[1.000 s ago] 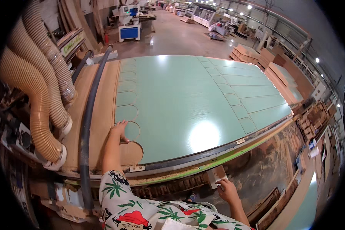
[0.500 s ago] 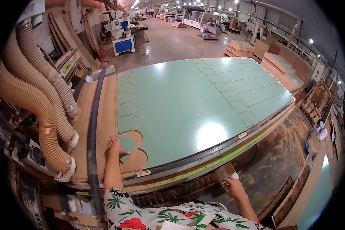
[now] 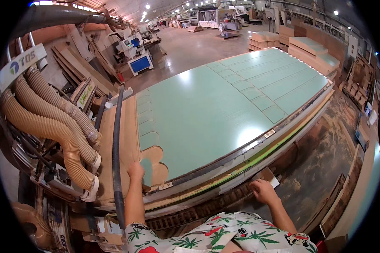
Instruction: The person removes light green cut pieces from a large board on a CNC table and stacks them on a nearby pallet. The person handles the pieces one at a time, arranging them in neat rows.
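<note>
A large pale-green faced board (image 3: pixel 207 114) lies on the machine bed, with cut outlines along its left edge and across its far right part. At the near left corner, my left hand (image 3: pixel 135 169) is closed on the edge of a small rounded green cut-out piece (image 3: pixel 146 170). Beside that piece, two rounded gaps show bare brown board (image 3: pixel 158 172) underneath. My right hand (image 3: pixel 264 190) hangs off the near side of the bed with fingers curled. Whatever it may hold is hidden. Just beyond it is a small brown piece (image 3: pixel 266 174) with a white end; I cannot tell whether they touch.
A black tube (image 3: pixel 117 156) runs across the bed left of the board. Thick ribbed tan hoses (image 3: pixel 50 130) hang further left. A lime-green stripe (image 3: pixel 240 167) marks the bed's near side. Stacked boards (image 3: pixel 312 46) stand at the far right; a blue-and-white machine (image 3: pixel 139 63) is behind.
My view has shifted. My left hand has drawn the cut-out piece toward me and left, and its thumb is no longer visible. My right hand has risen slightly, fingers still curled.
</note>
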`<state>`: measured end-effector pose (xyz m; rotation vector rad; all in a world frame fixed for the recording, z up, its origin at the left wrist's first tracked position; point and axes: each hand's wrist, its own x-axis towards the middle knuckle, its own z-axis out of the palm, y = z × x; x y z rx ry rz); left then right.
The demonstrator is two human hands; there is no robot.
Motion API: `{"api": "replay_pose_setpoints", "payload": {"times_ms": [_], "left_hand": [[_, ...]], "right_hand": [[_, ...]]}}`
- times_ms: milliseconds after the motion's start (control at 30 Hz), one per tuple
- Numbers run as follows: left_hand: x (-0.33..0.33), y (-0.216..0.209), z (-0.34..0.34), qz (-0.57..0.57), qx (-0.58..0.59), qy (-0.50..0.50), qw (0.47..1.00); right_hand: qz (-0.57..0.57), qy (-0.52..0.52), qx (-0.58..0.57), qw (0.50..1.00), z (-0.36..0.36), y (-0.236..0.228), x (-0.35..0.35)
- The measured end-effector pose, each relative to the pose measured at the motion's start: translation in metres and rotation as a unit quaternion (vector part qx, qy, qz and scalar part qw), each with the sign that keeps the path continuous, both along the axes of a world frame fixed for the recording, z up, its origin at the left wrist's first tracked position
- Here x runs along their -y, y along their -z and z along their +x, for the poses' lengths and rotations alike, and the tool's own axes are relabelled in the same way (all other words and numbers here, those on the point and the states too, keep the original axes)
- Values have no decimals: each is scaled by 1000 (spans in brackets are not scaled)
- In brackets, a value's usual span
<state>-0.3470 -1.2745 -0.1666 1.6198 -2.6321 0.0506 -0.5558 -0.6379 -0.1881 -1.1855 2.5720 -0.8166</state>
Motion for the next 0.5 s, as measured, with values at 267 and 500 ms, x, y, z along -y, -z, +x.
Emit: {"api": "replay_pose_setpoints", "payload": {"times_ms": [267,500], "left_hand": [[-62,-24,-22,70,-52,-44,995],[-81,33,-112,192,-228,40,954]], "right_hand": [[-27,72,1,997,-2,28,-79],[21,34,6,999,12,33,-85]]}}
